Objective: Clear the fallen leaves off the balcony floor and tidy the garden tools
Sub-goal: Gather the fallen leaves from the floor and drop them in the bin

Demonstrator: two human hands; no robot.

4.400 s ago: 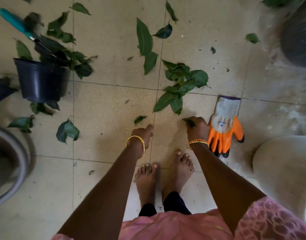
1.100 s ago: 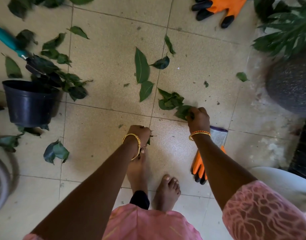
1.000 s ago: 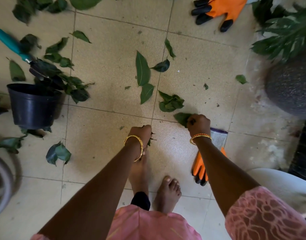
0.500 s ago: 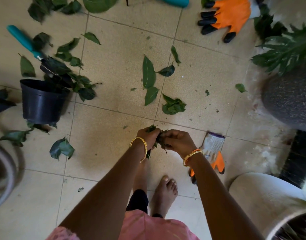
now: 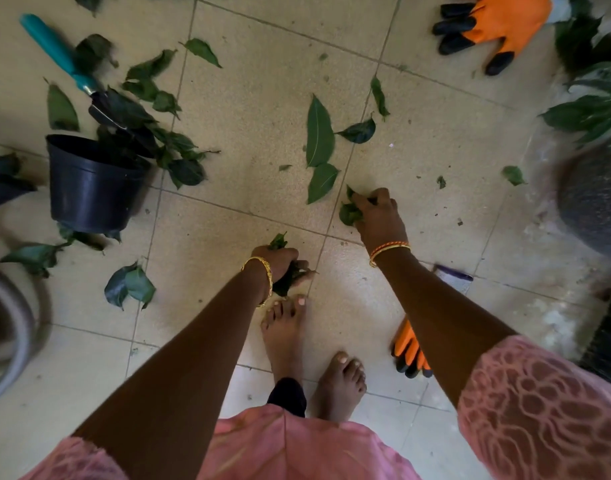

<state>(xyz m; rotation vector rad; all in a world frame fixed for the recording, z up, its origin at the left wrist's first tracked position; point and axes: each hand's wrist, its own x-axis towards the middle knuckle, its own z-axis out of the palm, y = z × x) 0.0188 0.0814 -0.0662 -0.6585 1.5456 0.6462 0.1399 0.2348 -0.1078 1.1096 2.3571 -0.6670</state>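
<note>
At the far left edge the curved grey rim of a large round basin [image 5: 18, 327] shows. Just right of it my black plastic flower pot [image 5: 89, 185] stands upright on the beige tiled floor [image 5: 255, 81], with loose green leaves [image 5: 179, 161] heaped against its far rim and more lying at its near base. The teal-handled garden trowel [image 5: 59, 57] lies on the tiles behind the pot, its dark blade buried among those leaves. A pair of curled green leaves [image 5: 129, 285] lies apart, nearer to me.

My left hand [image 5: 279, 261] is curled tight around a bunch of gathered leaves [image 5: 288, 277], held just above my bare toes. Beyond it two long green leaves [image 5: 319, 133] lie end to end beside a tile joint.

My right hand [image 5: 378, 216] reaches down to the floor, fingers closing on a small clump of leaves [image 5: 349, 211].

One orange-and-black work glove [image 5: 409, 355] lies under my right forearm, mostly hidden; its twin, another orange glove with black fingertips [image 5: 494, 26], lies at the top right. A dark rounded planter [image 5: 595, 202] with green foliage sits at the right edge.
</note>
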